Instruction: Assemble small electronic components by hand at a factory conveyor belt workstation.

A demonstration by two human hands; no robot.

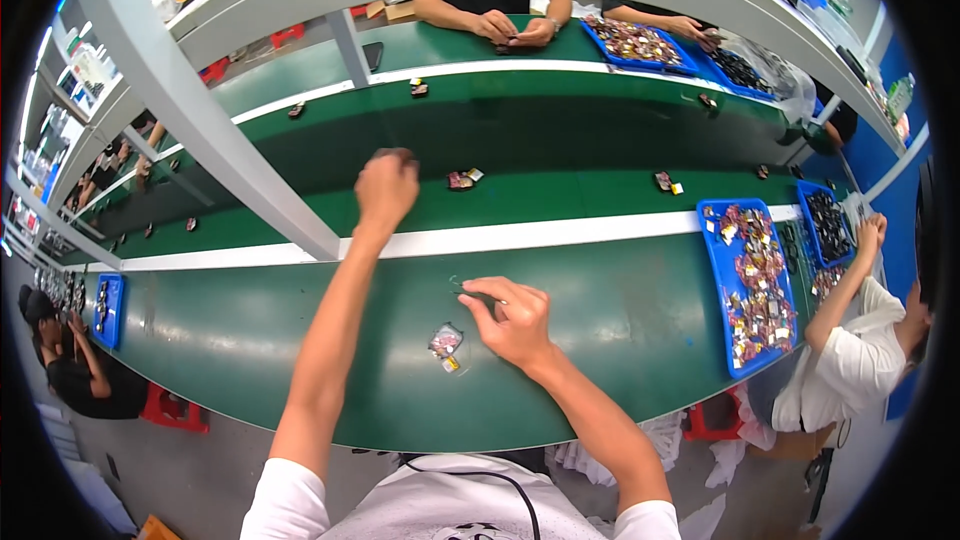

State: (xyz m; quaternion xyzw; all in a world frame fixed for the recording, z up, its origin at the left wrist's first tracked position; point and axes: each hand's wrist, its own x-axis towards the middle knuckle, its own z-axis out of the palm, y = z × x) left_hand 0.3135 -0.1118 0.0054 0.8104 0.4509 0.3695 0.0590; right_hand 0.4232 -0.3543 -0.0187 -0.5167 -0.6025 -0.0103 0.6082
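Note:
My left hand (388,190) reaches out over the green conveyor belt (540,120) beyond the white rail. Its fingers are closed round something small and dark, mostly hidden and slightly blurred. Over the green worktop (600,330), my right hand (515,322) pinches a thin, thread-like strand (457,283) between thumb and fingertips. A little nearer and to its left lies a small clear packet (446,342) with pinkish contents and a yellow-and-white label. Neither hand touches this packet.
A blue tray (706,240) of small packets stands at the right. Dark items fill another blue tray (803,202) beyond it. Similar pieces (462,180) sit on the belt. A grey post (215,110) rises left of my left arm. Co-workers sit opposite and at both sides.

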